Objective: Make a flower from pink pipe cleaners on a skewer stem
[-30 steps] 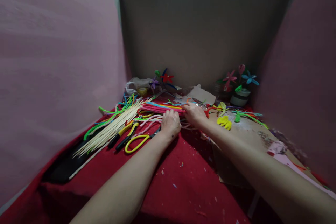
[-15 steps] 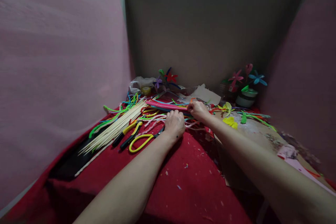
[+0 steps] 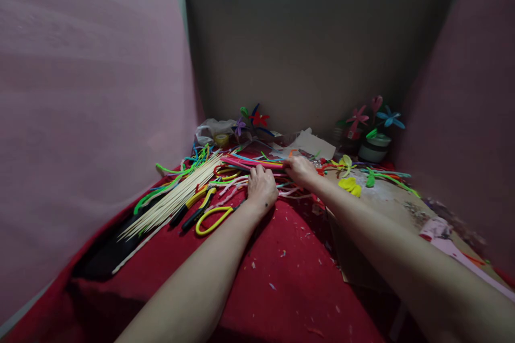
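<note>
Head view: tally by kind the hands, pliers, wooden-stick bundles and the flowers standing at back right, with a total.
Left hand and right hand: 2
Pliers: 1
Wooden-stick bundle: 1
Pink open flower, pink bud-like flower and blue flower: 3
Total: 7

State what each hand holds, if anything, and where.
The right hand grips the mostly pink fuzzy-stem bundle near its right-hand end; whether the left hand, at its near side, grips it cannot be told.

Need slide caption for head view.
Left hand and right hand at a mostly pink bundle of fuzzy stems, thin pale wooden sticks nearby, red cloth beneath.
</note>
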